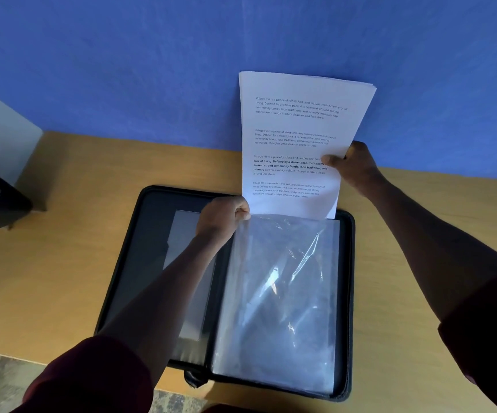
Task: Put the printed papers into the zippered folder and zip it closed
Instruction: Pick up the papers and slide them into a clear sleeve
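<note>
A black zippered folder point(140, 263) lies open and flat on the wooden table. Its right half carries clear plastic sleeves point(283, 299). My left hand point(221, 217) pinches the top left corner of the front sleeve and lifts it open. My right hand point(353, 168) grips the right edge of a stack of printed papers point(294, 129), thumb on the front sheet. The stack stands nearly upright above the folder's far edge, and its bottom edge sits at the mouth of the sleeve. The zip pull point(195, 380) hangs at the folder's near edge.
The wooden table point(62, 234) butts against a blue wall point(181, 70) at the back. A dark object point(0, 198) stands off the table's left end. Tiled floor point(0, 380) shows beyond the near left edge.
</note>
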A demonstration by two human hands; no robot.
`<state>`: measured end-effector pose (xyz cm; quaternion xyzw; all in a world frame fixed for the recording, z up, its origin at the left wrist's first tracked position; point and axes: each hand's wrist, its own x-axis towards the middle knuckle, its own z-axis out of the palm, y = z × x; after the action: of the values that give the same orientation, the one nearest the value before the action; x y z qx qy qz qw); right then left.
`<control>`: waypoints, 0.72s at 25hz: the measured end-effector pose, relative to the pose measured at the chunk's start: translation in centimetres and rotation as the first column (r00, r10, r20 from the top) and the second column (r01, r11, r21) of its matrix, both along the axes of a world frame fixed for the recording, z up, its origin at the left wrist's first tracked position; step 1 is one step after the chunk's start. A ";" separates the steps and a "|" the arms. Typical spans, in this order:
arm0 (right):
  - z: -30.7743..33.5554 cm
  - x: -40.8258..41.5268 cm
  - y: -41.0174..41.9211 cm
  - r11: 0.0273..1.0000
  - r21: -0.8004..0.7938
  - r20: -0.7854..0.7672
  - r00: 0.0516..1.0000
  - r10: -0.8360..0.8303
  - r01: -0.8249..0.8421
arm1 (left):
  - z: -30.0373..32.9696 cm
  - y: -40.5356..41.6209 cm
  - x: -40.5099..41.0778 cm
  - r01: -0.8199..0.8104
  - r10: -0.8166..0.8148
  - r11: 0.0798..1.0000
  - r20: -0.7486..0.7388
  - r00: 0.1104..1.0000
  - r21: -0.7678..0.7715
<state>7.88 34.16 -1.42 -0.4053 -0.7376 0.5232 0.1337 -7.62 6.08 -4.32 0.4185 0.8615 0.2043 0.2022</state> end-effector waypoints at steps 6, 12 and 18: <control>-0.4 0.2 0.2 1.000 -0.005 0.053 0.998 0.024 -0.023 | 0.4 0.9 -0.4 0.074 -0.073 0.997 -0.063 0.995 0.008; 0.2 -0.2 0.8 1.000 0.010 0.020 0.999 -0.026 0.025 | 0.6 0.9 0.1 0.097 -0.095 0.995 -0.074 0.993 0.018; 0.0 -1.0 -0.5 0.998 -0.052 -0.014 0.999 -0.036 0.035 | 0.8 1.2 0.4 0.163 -0.163 0.987 -0.076 0.984 -0.003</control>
<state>6.83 33.71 -1.45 -0.4178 -0.7155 0.5427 0.1377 -7.23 7.32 -3.56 0.4955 0.8311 0.1722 0.1848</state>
